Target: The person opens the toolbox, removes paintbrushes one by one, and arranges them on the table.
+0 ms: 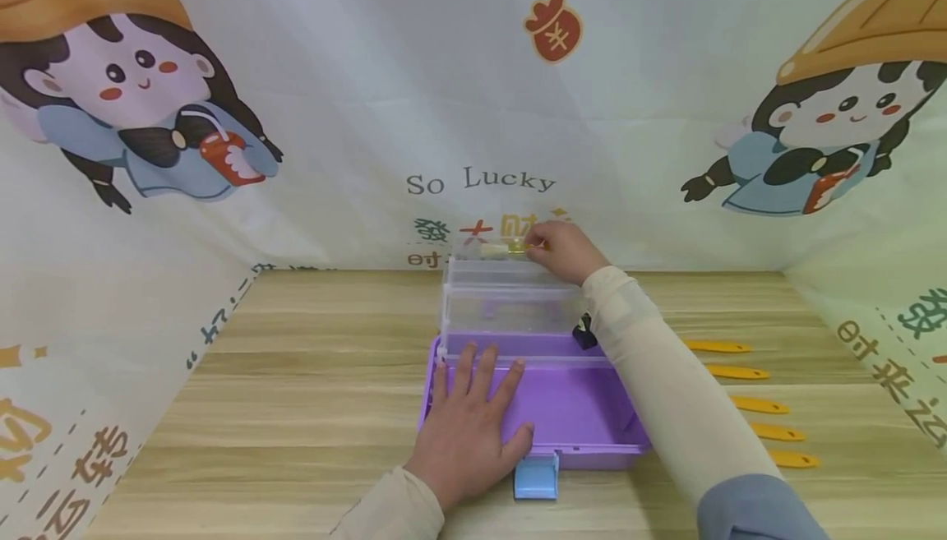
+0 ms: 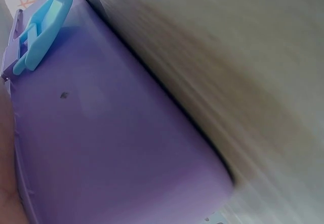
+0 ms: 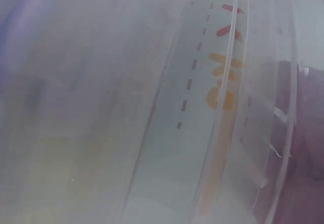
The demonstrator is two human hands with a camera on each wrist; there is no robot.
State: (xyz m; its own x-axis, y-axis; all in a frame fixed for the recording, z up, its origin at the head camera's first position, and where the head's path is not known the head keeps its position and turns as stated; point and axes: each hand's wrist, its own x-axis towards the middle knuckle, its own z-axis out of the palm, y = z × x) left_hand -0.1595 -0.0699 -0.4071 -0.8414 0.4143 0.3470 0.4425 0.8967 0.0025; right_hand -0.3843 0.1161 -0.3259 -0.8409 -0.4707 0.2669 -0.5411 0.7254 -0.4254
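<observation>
In the head view my right hand (image 1: 564, 251) pinches a paintbrush (image 1: 494, 251) with pale bristles and a gold ferrule. It holds the brush over the top clear tray (image 1: 510, 274) of a purple storage box (image 1: 570, 404); whether the brush touches the tray I cannot tell. My left hand (image 1: 473, 433) lies spread with straight fingers on the box's left side and front rim. A light blue latch (image 1: 536, 477) hangs down at the front, and appears again as the blue latch (image 2: 48, 29) in the left wrist view. Clear plastic fills much of the right wrist view.
Several orange handles (image 1: 762, 404) lie in a row on the wooden table (image 1: 296, 408), their other ends hidden behind my right forearm. A small black object (image 1: 584, 332) sits by the clear trays. A printed cloth (image 1: 355, 96) stands behind and at both sides.
</observation>
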